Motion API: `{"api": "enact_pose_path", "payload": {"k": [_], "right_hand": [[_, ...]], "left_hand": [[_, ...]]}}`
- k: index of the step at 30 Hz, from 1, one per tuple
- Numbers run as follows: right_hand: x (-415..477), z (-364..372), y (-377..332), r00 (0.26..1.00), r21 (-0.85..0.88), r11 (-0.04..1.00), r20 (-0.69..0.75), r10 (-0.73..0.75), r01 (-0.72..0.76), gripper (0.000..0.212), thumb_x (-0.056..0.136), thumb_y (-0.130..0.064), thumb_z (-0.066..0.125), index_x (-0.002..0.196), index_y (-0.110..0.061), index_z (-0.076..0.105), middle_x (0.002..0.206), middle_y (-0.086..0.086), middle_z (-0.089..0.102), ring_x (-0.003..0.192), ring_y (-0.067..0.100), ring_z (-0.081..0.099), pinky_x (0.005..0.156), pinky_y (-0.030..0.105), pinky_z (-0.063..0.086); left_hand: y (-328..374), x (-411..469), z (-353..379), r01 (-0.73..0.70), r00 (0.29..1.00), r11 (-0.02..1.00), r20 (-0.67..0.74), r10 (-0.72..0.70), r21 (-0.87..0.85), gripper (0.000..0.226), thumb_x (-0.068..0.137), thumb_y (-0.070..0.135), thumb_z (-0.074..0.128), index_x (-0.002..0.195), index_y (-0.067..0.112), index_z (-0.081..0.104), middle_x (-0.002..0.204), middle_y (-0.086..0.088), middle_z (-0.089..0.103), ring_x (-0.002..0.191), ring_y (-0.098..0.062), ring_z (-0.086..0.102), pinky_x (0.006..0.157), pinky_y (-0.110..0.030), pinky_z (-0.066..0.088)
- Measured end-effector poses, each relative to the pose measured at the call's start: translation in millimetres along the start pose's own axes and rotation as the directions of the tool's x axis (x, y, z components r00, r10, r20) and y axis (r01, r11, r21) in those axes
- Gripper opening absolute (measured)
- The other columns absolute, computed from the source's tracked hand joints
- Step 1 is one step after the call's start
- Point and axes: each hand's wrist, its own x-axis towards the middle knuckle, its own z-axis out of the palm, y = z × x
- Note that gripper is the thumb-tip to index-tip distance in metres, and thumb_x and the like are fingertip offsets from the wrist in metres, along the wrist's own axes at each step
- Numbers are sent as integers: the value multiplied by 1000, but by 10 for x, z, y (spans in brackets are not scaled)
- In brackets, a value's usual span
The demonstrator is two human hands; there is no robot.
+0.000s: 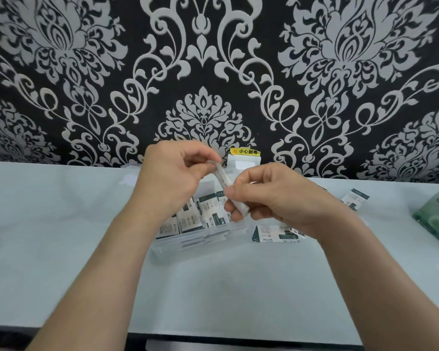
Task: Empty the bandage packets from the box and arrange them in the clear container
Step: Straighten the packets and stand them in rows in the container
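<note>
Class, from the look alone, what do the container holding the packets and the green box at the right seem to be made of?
Container: apparently clear rigid plastic; the packets show through its glossy walls.
Green box: probably printed cardboard, with flat faces, crisp edges and a slight sheen.

- Yellow sticker (245,152) on the white wall plate beyond my hands: "小心触电", with a warning triangle.
- Green box (436,219) at far right: "防水" legible, rest cut off.
- Bandage packets (200,214): QR codes, print too small to read.
</note>
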Motion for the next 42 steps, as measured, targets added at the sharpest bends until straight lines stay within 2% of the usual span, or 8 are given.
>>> {"api": "enact_pose_path", "payload": {"k": [3, 6, 10, 13, 19, 23, 33, 42], "right_hand": [[124, 48, -116, 993, -336, 940, -114, 19, -56, 21, 81, -23, 75, 74, -7, 63, 65, 4, 69, 50, 5, 61, 54, 18, 47], [282, 164, -200, 982, -705, 695, -189, 13, -145, 21, 78, -29, 72, 75, -11, 62, 69, -1, 71, 59, 9, 64, 63, 27, 55], [449, 387, -252, 982, -909, 381, -188, -8, -171, 32, 78, -36, 71, 71, -19, 44, 73, -3, 52, 67, 16, 51, 52, 26, 38], [550, 482, -218, 982, -945, 274, -187, 2, -180, 34, 81, -35, 70, 80, -18, 41, 72, -3, 44, 73, 20, 48, 53, 28, 34], [635, 561, -160, 985, -943, 284, -169, 40, -173, 38, 79, -42, 72, 89, -18, 44, 72, -4, 45, 78, 21, 51, 61, 30, 41], [724, 508, -155, 977, -923, 321, -207, 50, -212, 26, 84, -22, 68, 78, -17, 43, 74, -1, 50, 67, 18, 51, 52, 27, 39], [764, 529, -95, 978, -888, 410, -194, 74, -207, 23, 78, -2, 62, 64, -12, 49, 65, 3, 57, 68, 20, 59, 52, 26, 46], [652, 377, -142, 972, -813, 562, -226, -67, -150, 4, 87, -13, 64, 90, -14, 61, 85, 3, 65, 77, 19, 63, 57, 28, 52]], "left_hand": [[-93, 38, -68, 44, 998, 975, 35, -53, 219, 22, 77, 12, 79, 77, 31, 69, 76, 13, 69, 74, -3, 65, 73, -21, 54], [-149, 30, -161, 27, 965, 814, 199, -173, 580, 17, 79, 18, 75, 74, 31, 66, 77, 16, 64, 75, -5, 60, 67, -24, 48], [-181, -34, -150, -52, 866, 695, 379, -326, 717, 18, 79, 17, 65, 74, 33, 72, 87, 12, 70, 84, -11, 63, 78, -31, 55], [-201, -48, -171, -60, 862, 686, 384, -331, 725, 25, 80, 15, 63, 81, 37, 74, 92, 12, 69, 87, -12, 63, 80, -32, 55], [-237, -42, -181, -97, 845, 687, 424, -325, 720, 32, 82, 11, 58, 89, 38, 74, 96, 6, 67, 89, -17, 62, 80, -34, 55], [-199, -35, -222, -75, 854, 674, 396, -336, 735, 41, 81, 2, 52, 97, 32, 74, 92, 7, 57, 83, -16, 57, 72, -29, 52], [-217, -62, -289, -127, 840, 590, 402, -363, 798, 40, 85, 6, 48, 94, 34, 74, 105, 12, 67, 104, -17, 53, 92, -33, 35], [-217, -44, -191, -157, 860, 664, 431, -272, 731, 39, 92, 12, 44, 106, 39, 69, 91, 16, 53, 105, -13, 36, 90, -32, 31]]}}
